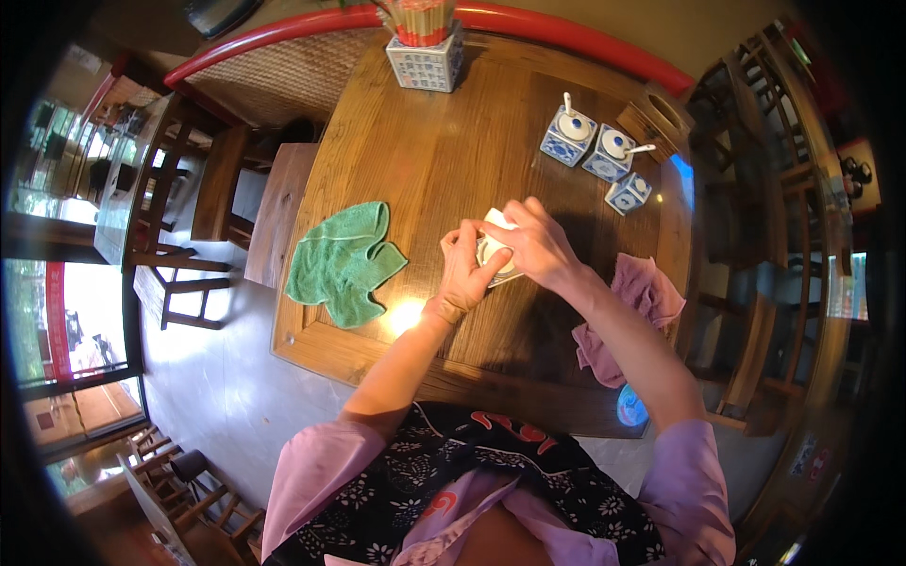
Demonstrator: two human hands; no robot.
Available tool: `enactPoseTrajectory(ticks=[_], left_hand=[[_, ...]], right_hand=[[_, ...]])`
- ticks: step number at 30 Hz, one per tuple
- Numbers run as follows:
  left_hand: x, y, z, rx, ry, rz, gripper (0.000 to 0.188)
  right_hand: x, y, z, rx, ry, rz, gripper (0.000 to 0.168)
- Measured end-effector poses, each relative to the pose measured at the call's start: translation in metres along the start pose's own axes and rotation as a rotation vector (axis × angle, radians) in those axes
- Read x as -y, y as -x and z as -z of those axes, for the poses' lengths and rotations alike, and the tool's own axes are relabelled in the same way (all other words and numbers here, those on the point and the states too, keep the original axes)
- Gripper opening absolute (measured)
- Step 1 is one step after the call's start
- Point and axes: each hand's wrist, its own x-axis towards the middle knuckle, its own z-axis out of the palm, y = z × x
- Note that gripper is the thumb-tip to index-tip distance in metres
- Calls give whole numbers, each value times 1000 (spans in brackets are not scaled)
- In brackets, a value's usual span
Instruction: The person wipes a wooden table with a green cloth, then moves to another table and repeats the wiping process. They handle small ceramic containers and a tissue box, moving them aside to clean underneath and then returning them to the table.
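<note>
A small square blue-and-white ceramic container (504, 280) with a round opening sits between my two hands, above the middle of the wooden table (453, 163). My left hand (463, 265) grips its left side, thumb across the near part of the rim. From the right, my right hand (541, 244) curls over the top, its thumb and fingers on a pale piece (494, 216) at the far side. Whether that piece is a cloth or part of the container, I cannot tell. My fingers hide much of the container.
A green towel (347, 262) lies left, a mauve towel (640, 297) right. Lidded ceramic jars with spoons (568, 134) (610, 156), a smaller ceramic holder (628, 193) and a wooden box (655, 120) stand far right. A chopstick holder (426, 64) is at the back; a wooden bench (279, 212) stands left.
</note>
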Motion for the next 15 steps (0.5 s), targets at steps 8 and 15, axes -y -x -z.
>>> enactPoseTrajectory(ticks=[8, 15], left_hand=[[-4, -1, 1, 28, -65, -98, 45], [-4, 1, 4, 61, 11, -41, 41]], right_hand=[[25, 47, -5, -123, 233, -184, 48], [59, 87, -8, -73, -80, -400, 50]])
